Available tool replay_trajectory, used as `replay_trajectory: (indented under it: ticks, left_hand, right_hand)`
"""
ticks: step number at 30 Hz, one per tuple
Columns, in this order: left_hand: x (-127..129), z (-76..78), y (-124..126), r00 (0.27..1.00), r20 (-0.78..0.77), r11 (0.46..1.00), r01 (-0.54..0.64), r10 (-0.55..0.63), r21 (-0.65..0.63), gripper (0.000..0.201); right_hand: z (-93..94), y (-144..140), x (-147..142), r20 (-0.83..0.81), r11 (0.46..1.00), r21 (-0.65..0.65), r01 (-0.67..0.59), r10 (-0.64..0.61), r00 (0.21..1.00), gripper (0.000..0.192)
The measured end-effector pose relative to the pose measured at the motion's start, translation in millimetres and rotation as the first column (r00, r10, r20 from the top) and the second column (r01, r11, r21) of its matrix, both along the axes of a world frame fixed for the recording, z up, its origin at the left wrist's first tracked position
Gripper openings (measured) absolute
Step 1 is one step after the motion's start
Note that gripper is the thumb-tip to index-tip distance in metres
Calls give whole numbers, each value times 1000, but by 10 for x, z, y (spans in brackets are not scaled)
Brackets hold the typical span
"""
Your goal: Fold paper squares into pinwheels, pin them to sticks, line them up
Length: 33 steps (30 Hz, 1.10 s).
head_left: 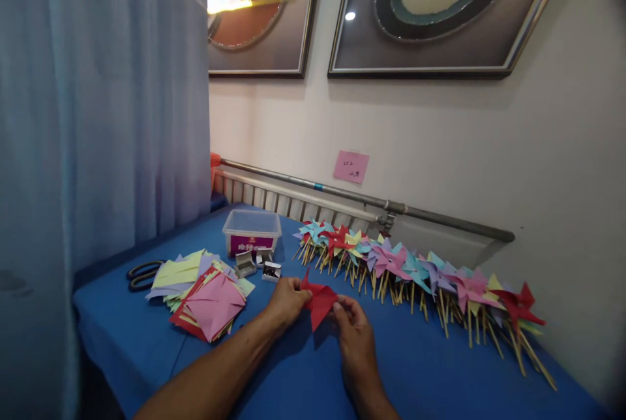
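The left hand (287, 301) and right hand (355, 332) both pinch a red paper pinwheel (321, 302) over the desk (415, 368), between its left and wall-side edges. Shaping the blades seems in hand — the next move likely calls for keeping the folds gathered.

Left fingers (300, 297), right fingers (341, 315) hold red paper pinwheel (321, 304); paper pile (216, 306) left, stick-mounted pinwheels (387, 259) right.

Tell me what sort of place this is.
Likely an indoor craft workspace: a row of paper pinwheels, a stack of cut paper, and red folded paper held over a blue-covered table.
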<state>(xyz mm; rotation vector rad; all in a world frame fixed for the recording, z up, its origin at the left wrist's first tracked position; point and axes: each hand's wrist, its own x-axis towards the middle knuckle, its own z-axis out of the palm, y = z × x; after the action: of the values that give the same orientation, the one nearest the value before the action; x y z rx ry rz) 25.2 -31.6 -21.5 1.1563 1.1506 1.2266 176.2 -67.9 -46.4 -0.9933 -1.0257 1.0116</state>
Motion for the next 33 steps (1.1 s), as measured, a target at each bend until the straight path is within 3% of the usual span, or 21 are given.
replay_trajectory:
  ticks: [6, 15, 21, 26, 33]
  left_hand:
    - [-17, -111, 55, 998, -36, 999, -44, 44, -23, 12]
    - [-10, -25, 1, 995, -86, 998, -46, 49, 38, 13]
    - [0, 3, -38, 991, -135, 996, -12, 24, 87, 14]
    - [16, -27, -37, 986, -162, 994, -8, 26, 108, 10]
    - [22, -69, -34, 976, -216, 990, 44, -14, 134, 9]
  right_hand:
    - [19, -34, -42, 166, 998, 46, -42, 34, 985, 34]
    - [44, -82, -39, 276, 990, 104, -95, 63, 959, 36]
    - [-40, -54, -103, 98, 996, 10, -88, 86, 991, 44]
    - [-17, -99, -176, -166, 969, -121, -217, 196, 967, 55]
    - [62, -130, -143, -263, 937, -187, -294, 241, 934, 47]
